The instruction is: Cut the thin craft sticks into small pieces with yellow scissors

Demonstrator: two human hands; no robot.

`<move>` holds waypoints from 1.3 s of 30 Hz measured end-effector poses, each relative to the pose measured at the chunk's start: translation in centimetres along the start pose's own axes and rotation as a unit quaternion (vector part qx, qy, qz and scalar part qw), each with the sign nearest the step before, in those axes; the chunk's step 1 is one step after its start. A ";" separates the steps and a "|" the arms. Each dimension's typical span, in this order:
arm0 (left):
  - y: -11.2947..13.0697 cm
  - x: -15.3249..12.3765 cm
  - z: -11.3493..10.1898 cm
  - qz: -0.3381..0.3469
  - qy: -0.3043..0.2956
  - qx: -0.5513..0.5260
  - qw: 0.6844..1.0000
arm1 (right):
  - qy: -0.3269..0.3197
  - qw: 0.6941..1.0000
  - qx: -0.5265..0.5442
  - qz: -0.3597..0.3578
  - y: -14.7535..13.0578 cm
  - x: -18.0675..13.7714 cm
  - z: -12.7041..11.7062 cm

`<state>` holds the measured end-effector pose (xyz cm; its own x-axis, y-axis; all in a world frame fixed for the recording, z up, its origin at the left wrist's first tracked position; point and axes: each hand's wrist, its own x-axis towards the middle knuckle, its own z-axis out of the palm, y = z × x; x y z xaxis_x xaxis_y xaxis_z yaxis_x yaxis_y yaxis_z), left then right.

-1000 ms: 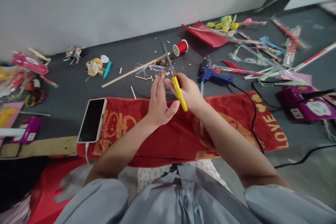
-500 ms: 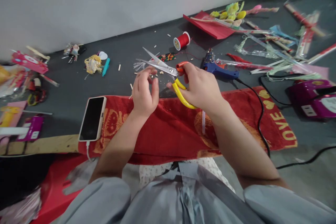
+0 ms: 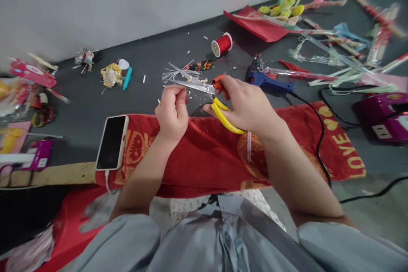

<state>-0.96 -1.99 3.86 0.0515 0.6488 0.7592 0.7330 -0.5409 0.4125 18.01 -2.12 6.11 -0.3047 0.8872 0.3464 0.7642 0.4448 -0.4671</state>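
scissors (image 3: pixel 204 93) sit between both hands, over the far edge of the red towel (image 3: pixel 204 157); yellow and orange handle loops in the right hand (image 3: pixel 245 106), fingers through the loops, gripping; blades slightly parted, pointing left toward the left hand (image 3: pixel 172 112); blade tips just beyond the left fingertips; left hand curled, thumb and fingers pinched together at the blades; whatever it pinches is too small to make out; small pale offcuts scattered on the dark floor (image 3: pixel 95 106) just beyond the blades, next to a bundle of thin silvery strands (image 3: pixel 174 74)

outward: red thread spool (image 3: pixel 222 44) further back, near the wall; blue glue gun (image 3: pixel 269 81) just right of the right hand, black cord running over the towel's right end; smartphone (image 3: pixel 112 142) on the towel's left end, cable plugged in, well left of the left hand; teal pen (image 3: pixel 127 78) and a yellow tangle (image 3: pixel 111 75) far left; purple power strip (image 3: pixel 382 114) far right; craft sticks and wrapped stems piled top right, blurred
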 end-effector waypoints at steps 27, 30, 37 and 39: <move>0.0 -0.2 0.6 -0.051 -0.039 -0.021 0.998 | -0.046 0.998 -0.008 0.042 0.1 0.4 1.1; -0.3 -0.3 0.8 -0.032 -0.031 -0.006 0.999 | -0.066 0.995 -0.005 0.068 0.0 0.6 1.7; 0.4 -0.8 0.3 0.089 -0.022 0.008 0.996 | -0.058 0.972 0.161 0.158 0.2 1.2 3.2; 0.8 -1.1 0.5 0.103 -0.049 -0.030 0.993 | -0.049 0.953 0.249 0.164 0.3 1.3 3.9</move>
<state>-0.07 -2.89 3.15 0.2647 0.5679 0.7794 0.6579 -0.6973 0.2846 15.65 -0.39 3.24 -0.1664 0.9848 0.0497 0.4711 0.1237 -0.8734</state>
